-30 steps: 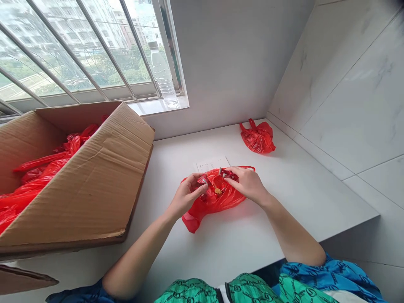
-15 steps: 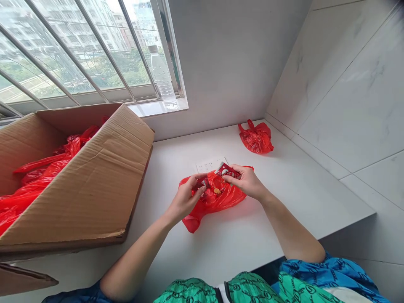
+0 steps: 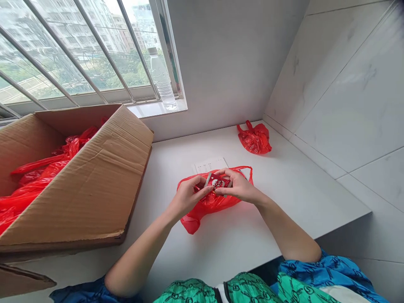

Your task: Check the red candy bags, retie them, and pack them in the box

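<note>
A small red packet (image 3: 218,182) with white print and a pale crimped edge is held over an open red plastic bag (image 3: 217,205). My right hand (image 3: 237,186) grips the packet by its right side, thumb along the lower edge. At the packet's left end, my left hand (image 3: 191,194) has its thumb and fingers closed on the edge. The hands hide most of the bag's contents, and I cannot make out whether another packet lies behind the left fingers. A white printed sheet (image 3: 211,164) lies just behind the bag.
A large cardboard box (image 3: 104,181) on the left holds several red plastic bags (image 3: 47,176). Another red bag (image 3: 255,138), gathered up with its handles raised, sits at the back right of the white table (image 3: 284,185). A clear bottle (image 3: 164,84) stands on the windowsill.
My right hand has brought the red packet left and down, toward my left hand. The dark red packet seen in my left hand before is no longer visible. Both hands now meet at one packet.
</note>
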Motion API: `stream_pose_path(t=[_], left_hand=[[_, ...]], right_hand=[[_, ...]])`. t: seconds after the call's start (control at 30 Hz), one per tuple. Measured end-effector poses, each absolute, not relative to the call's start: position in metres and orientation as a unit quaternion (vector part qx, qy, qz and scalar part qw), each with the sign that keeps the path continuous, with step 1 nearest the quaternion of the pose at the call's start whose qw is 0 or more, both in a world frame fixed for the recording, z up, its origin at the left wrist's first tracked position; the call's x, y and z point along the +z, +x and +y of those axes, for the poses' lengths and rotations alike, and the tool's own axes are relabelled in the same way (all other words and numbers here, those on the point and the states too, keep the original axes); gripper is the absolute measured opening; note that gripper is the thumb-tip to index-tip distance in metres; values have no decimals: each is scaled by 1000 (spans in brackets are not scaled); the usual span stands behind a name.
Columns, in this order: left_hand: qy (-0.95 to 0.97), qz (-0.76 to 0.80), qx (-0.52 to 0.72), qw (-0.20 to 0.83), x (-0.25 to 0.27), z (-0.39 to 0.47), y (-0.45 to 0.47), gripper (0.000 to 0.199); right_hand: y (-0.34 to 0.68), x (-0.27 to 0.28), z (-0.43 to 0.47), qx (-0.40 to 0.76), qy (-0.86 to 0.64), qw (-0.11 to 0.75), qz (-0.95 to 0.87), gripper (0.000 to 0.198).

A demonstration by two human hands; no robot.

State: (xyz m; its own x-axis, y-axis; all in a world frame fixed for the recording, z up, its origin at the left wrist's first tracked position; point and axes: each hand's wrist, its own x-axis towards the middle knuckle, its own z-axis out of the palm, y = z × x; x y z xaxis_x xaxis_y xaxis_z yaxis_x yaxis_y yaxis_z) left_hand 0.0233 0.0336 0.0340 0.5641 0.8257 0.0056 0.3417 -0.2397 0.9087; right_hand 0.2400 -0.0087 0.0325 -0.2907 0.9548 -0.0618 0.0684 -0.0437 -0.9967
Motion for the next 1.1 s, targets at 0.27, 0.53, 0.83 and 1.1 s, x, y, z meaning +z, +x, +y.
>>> stream_pose_path(t=[0.27, 0.53, 0.83, 1.1], left_hand=[[613, 335, 284, 657, 31, 36, 21, 30], [629, 368, 269, 630, 30, 35, 19, 36], [672, 372, 354, 533, 27, 40, 14, 27], [666, 354, 356, 552, 27, 37, 13, 26]], right_hand=[[243, 28, -3, 592, -425, 433, -531, 36], [241, 31, -3, 601, -417, 434, -525, 35], [242, 27, -5, 522, -449, 410, -598, 37], [246, 27, -4, 411, -483, 410, -656, 50]])
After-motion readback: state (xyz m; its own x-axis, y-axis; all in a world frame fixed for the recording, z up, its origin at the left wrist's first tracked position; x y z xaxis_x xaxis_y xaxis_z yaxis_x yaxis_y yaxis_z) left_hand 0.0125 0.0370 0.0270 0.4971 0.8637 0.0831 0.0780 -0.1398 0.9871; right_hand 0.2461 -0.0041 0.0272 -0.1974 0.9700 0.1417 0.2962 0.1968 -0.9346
